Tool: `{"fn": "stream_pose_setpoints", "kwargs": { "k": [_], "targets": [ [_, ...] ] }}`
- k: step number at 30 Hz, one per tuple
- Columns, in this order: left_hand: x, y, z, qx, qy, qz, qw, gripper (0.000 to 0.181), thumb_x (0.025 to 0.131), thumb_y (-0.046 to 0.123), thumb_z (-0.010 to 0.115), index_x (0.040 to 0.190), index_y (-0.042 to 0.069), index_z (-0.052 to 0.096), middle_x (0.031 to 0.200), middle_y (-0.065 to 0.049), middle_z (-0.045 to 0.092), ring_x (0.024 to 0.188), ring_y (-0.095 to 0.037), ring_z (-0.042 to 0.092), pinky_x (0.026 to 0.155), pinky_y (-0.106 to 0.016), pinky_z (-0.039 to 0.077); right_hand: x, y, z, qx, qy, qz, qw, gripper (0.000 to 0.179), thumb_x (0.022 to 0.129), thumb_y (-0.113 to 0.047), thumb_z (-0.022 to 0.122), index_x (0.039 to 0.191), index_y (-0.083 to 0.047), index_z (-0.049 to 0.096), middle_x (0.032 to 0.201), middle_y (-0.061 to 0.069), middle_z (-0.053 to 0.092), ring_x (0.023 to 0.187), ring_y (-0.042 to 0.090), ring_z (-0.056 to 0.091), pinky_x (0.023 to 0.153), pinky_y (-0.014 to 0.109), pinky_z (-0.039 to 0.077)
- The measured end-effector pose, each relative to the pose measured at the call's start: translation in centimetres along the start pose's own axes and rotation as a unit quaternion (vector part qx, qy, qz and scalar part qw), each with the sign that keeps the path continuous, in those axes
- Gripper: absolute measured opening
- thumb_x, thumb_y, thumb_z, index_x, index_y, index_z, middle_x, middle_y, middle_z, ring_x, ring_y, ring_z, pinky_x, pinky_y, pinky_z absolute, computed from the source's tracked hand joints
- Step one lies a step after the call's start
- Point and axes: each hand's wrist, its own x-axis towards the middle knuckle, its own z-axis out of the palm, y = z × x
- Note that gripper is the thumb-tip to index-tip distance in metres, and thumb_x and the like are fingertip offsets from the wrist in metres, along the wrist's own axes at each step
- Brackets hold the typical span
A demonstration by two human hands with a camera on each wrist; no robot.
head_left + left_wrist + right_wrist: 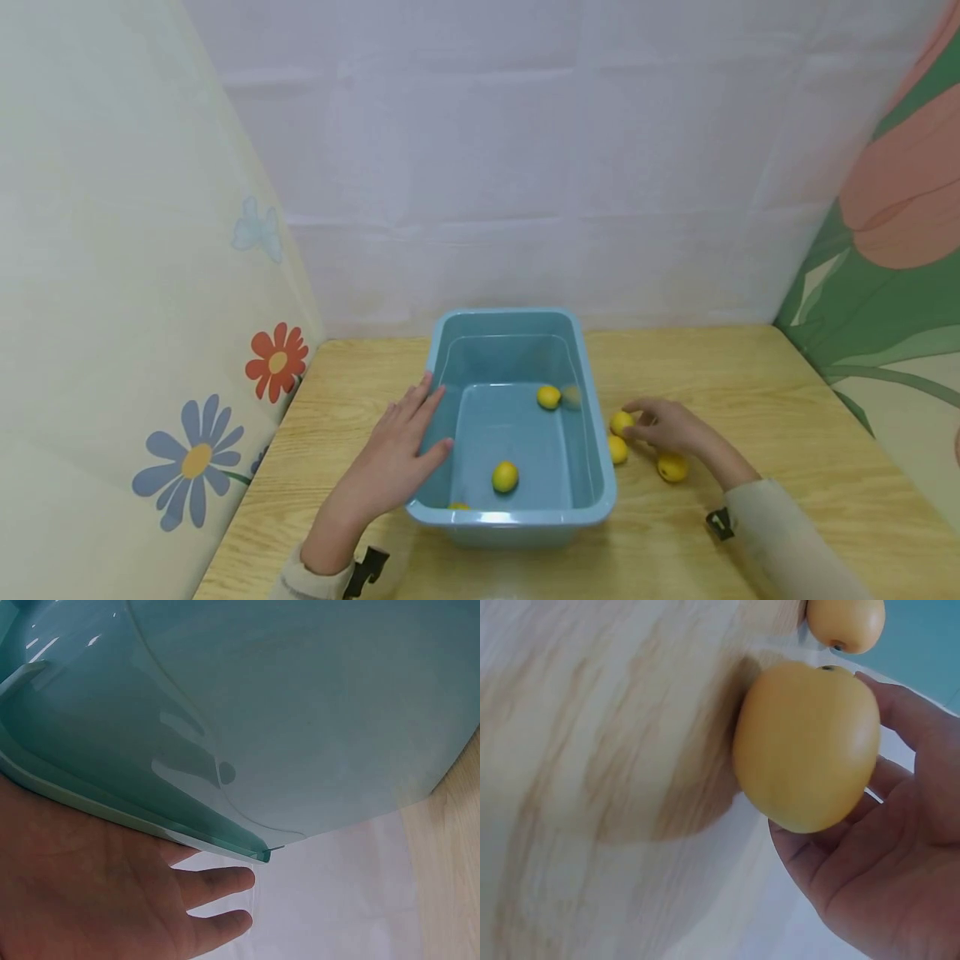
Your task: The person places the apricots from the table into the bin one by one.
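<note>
My left hand rests along the left rim of a blue plastic bin, its fingers straight and spread. In the left wrist view the palm lies against the bin's rim. To the right of the bin my right hand has thumb and forefinger round a small yellow lemon. A second lemon sits beside the bin wall. Another lemon lies on the table under the wrist; large in the right wrist view, this near lemon mostly hides the pinched one.
Inside the bin are a lemon near the right wall, a lemon toward the front, and a lemon mostly hidden by the front rim. The wooden table meets a white cloth backdrop behind and patterned side panels.
</note>
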Motion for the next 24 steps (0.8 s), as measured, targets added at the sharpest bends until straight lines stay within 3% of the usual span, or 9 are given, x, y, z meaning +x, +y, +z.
{"fn": "stream_pose_setpoints", "kwargs": {
  "k": [6, 12, 24],
  "targets": [
    [0.0, 0.0, 0.0, -0.001, 0.000, 0.001, 1.0000, 0.071, 0.102, 0.042, 0.055, 0.161, 0.013, 0.028, 0.171, -0.002, 0.009, 0.156, -0.035, 0.011, 0.121, -0.064, 0.013, -0.4, -0.3, -0.4, 0.020, -0.003, 0.019, 0.9996, 0.057, 0.095, -0.037, 0.070, 0.141, -0.006, 0.057, 0.103, 0.010, 0.069, 0.082, 0.020, 0.066, 0.069, 0.037, 0.057],
    [0.0, -0.1, 0.1, 0.000, 0.000, 0.000, 1.0000, 0.071, 0.102, 0.043, 0.054, 0.162, 0.014, 0.027, 0.171, -0.001, 0.008, 0.156, -0.034, 0.011, 0.121, -0.064, 0.013, -1.2, -1.1, -1.4, -0.002, 0.031, -0.034, 0.9990, 0.052, 0.098, -0.034, 0.067, 0.138, -0.003, 0.058, 0.098, 0.007, 0.070, 0.085, 0.020, 0.066, 0.072, 0.037, 0.057],
    [0.0, -0.1, 0.2, -0.003, 0.004, 0.003, 1.0000, 0.071, 0.102, 0.042, 0.054, 0.161, 0.013, 0.027, 0.171, -0.001, 0.008, 0.156, -0.033, 0.011, 0.121, -0.064, 0.013, -4.2, -4.4, -3.6, -0.017, 0.092, -0.087, 0.9919, 0.050, 0.099, -0.037, 0.066, 0.137, -0.007, 0.060, 0.099, 0.002, 0.070, 0.094, 0.021, 0.066, 0.082, 0.048, 0.057]
  ]
}}
